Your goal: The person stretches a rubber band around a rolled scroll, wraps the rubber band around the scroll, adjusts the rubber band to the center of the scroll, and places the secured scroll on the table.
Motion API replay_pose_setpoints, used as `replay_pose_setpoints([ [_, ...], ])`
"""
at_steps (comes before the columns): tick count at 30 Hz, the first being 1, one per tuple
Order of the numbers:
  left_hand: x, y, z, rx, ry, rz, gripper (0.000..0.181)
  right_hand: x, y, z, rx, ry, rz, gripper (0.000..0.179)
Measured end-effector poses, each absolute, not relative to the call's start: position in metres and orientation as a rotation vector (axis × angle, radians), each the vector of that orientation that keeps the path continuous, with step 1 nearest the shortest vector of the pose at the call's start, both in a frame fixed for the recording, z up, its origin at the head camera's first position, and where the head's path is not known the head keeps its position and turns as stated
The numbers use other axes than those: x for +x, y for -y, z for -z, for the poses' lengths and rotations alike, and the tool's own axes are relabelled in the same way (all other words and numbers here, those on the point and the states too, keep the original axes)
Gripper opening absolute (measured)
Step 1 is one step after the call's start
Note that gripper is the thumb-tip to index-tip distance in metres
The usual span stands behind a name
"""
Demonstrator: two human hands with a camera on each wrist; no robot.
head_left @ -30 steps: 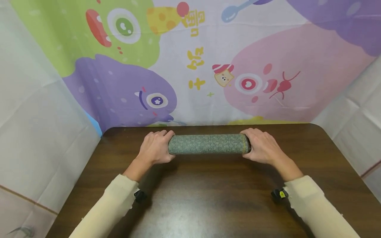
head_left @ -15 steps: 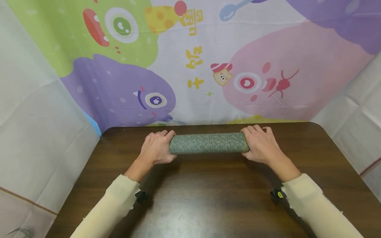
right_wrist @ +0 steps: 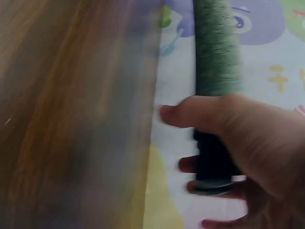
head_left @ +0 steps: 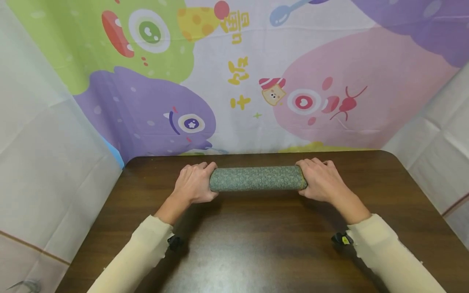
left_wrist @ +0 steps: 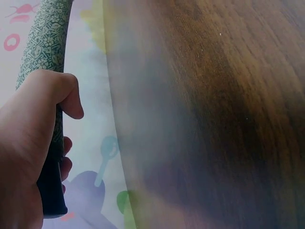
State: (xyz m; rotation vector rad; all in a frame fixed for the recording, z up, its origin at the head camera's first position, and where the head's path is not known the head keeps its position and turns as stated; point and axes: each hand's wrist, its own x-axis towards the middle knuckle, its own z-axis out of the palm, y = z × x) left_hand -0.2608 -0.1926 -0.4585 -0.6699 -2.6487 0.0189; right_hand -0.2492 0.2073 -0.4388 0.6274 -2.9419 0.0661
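A long green tube with a small floral pattern point(head_left: 258, 179) is held level above the table between my two hands. My left hand point(head_left: 195, 183) grips its left end; in the left wrist view the thumb lies over the front of the tube point(left_wrist: 47, 45), with fingertips showing behind its dark end. At the right end, my right hand point(head_left: 318, 179) holds it with the thumb in front and the fingers behind. The right wrist view shows that end of the tube point(right_wrist: 217, 52) dark too, though blurred. Each palm hides part of the tube.
A brown wood-grain table point(head_left: 234, 236) lies below, with rounded far corners. Behind it hangs a cloth point(head_left: 242, 130) printed with cartoon monsters. White cloth sides point(head_left: 47, 134) rise at left and right. Small dark devices point(head_left: 175, 242) sit at both wrists.
The right hand has closed further over the tube's right end, covering the dark tip seen earlier. Tube and hands have shifted only slightly, and the tube stays roughly level.
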Motion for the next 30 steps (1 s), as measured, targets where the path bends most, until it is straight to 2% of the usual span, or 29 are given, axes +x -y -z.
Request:
replay_pose_setpoints([
  [14,-0.261,0.194,0.457,-0.652,2.611,-0.034,0.07,-0.254,-0.202,0.451,0.562,2.847,-0.103,0.084],
  [30,-0.259,0.189,0.458,-0.673,2.613,0.006,0.074,-0.249,-0.181,0.438,0.582,2.879,0.04,0.083],
])
